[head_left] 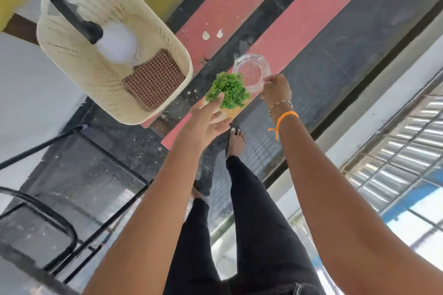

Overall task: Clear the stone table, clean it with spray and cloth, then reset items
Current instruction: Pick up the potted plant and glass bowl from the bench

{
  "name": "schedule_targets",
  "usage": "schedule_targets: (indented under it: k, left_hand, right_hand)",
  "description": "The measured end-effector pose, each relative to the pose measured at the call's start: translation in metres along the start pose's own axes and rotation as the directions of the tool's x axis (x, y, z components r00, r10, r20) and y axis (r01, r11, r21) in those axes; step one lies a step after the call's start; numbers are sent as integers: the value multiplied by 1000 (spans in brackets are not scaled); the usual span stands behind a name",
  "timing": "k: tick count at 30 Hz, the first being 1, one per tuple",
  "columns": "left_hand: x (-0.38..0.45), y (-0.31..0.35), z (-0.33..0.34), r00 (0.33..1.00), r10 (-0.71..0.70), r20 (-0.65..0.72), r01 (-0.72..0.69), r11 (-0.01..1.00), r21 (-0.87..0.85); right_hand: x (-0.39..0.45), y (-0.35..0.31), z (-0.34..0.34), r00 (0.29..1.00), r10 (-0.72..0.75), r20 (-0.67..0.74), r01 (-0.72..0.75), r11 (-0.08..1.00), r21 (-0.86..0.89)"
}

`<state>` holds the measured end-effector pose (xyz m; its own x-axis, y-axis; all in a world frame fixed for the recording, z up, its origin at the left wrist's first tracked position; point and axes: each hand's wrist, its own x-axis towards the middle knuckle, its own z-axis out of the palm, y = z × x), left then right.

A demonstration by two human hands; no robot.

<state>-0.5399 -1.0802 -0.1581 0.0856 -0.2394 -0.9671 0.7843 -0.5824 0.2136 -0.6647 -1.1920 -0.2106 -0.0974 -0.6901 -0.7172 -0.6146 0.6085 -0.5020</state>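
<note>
The left hand (206,120) grips a small green artificial plant in a pale wooden-looking pot (227,91) from below, its fingers (219,100) curled up round the pot's side, holding it in the air above the floor. Just beside it, touching the foliage, the right hand (275,90) pinches the rim of a clear faceted glass dish (251,74) between thumb and fingers, and the dish tilts towards the camera. An orange string and a beaded bracelet (281,105) circle the right wrist. To the left of both hands sits a cream woven plastic basket (72,55) holding a white spray bottle with a black trigger (112,43) and a brown checked cloth (153,79), the cloth lying against the basket's near wall. Below the hands, the person's bare feet stand on a floor of dark and pink stripes (299,19). A black metal-framed glass surface (79,175) shows at lower left.
</note>
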Motion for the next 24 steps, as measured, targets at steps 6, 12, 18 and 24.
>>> schedule_targets:
  k: [6, 12, 18, 24]
  left_hand:
    - [27, 1, 28, 987, 143, -68, -135, 984, 115]
    - [46, 0, 24, 917, 323, -233, -217, 896, 388]
    - [46, -5, 14, 896, 376, -236, -235, 853, 466]
    - [26, -17, -5, 904, 354, -239, -258, 899, 354]
  right_hand:
    - [38, 4, 2, 999, 41, -2, -41, 989, -144]
    - [50, 7, 5, 1000, -22, 14, 25, 960, -278]
    - [40, 2, 3, 998, -31, 51, 43, 967, -252]
    - [7, 11, 3, 996, -45, 74, 60, 975, -216]
